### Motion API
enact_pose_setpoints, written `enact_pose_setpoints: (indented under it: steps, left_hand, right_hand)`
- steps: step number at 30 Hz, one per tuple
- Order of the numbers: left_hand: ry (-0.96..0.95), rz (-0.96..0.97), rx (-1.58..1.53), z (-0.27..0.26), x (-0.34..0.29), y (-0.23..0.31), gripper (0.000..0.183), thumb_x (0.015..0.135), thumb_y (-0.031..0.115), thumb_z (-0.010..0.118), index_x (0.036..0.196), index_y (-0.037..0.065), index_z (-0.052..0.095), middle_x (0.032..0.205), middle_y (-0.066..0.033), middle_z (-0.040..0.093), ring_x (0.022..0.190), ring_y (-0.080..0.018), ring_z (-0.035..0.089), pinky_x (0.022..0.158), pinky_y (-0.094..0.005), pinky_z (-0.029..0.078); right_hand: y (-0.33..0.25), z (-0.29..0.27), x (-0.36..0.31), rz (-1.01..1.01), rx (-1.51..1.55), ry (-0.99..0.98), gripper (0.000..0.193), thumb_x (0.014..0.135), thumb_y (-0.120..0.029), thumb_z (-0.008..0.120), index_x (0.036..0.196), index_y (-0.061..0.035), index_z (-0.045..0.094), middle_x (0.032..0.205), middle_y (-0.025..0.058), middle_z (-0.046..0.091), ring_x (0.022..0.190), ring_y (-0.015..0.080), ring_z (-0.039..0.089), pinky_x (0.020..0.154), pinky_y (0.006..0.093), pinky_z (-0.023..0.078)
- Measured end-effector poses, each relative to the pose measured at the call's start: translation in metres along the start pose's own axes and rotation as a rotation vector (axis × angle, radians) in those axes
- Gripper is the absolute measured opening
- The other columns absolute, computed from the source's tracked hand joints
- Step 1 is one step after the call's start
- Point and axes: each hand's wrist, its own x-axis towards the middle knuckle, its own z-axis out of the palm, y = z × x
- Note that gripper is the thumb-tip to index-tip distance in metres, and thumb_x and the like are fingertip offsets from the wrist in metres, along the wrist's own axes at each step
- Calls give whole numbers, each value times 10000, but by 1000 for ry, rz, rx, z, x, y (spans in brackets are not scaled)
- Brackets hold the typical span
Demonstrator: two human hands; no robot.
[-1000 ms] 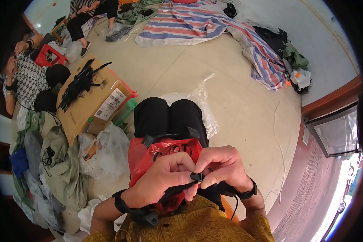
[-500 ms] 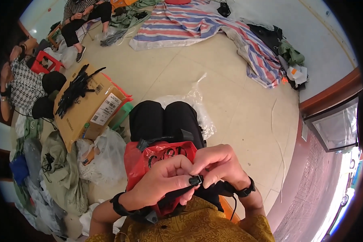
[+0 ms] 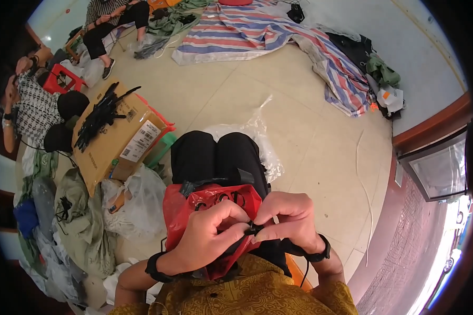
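Over my lap, my left hand [image 3: 206,237] and my right hand [image 3: 290,216] meet fingertip to fingertip. Both pinch a small black piece [image 3: 254,229], the left from one side and the right from the other. It looks like a little plastic fitting, mostly covered by my fingers. Under the hands a shiny red plastic bag [image 3: 177,212] with dark markings rests on my black trousers [image 3: 193,157]. Black material shows in the bag's opening, partly hidden by my left hand.
A cardboard box [image 3: 97,163] at left carries a bundle of black strips [image 3: 101,116]. Nearby are a clear plastic bag [image 3: 148,205] and olive fabric [image 3: 79,226]. Two people sit at the far left. Striped sheeting [image 3: 231,39] covers the far floor; a white cord [image 3: 363,194] lies at right.
My fingers have closed in around the black piece, and its face shows less now. The right hand has turned, its fingertips now pinching the piece. The view has shifted slightly.
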Motion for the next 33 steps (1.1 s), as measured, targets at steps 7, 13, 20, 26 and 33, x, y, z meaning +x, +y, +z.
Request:
enact_pose_setpoints:
  steps: [7,13,20,26,33]
  left_hand:
    - [219,234,88,5,3,-14,237,677,-17,639,879,12,517,803,-89,554,696,-192,576,628,-289,462]
    - [438,582,741,6,-3,-18,233,588,0,699,759,59,553,726,-53,546,651,-243,535,589,-326,444]
    - [-31,41,-76,1,-5,-26,81,788,15,552,856,-19,524,760,-88,587,635,-126,568,591,-237,455]
    - [-110,-32,-307,-6,-4,-29,89,830,43,520,879,-28,497,751,-60,584,658,-84,564,601,-216,465]
    - [-111,118,-9,-4,-7,-38,62,813,79,542,839,28,519,667,-82,575,606,-156,601,543,-264,467]
  right_hand:
    - [5,5,-2,-211,-249,111,164,595,13,725,722,5,622,685,41,578,540,76,512,433,190,388]
    - [10,11,-1,-235,-328,166,177,571,3,729,710,-2,619,678,49,573,485,60,515,415,174,395]
    - [11,10,-3,-290,-343,192,178,568,12,722,711,-1,616,673,46,572,478,57,518,413,176,401]
    - [9,16,2,-208,-361,167,169,589,-11,725,715,1,613,687,56,579,566,116,555,460,208,428]
    - [11,1,15,-182,-367,-161,255,497,-65,779,699,-44,624,838,88,613,803,230,563,687,322,454]
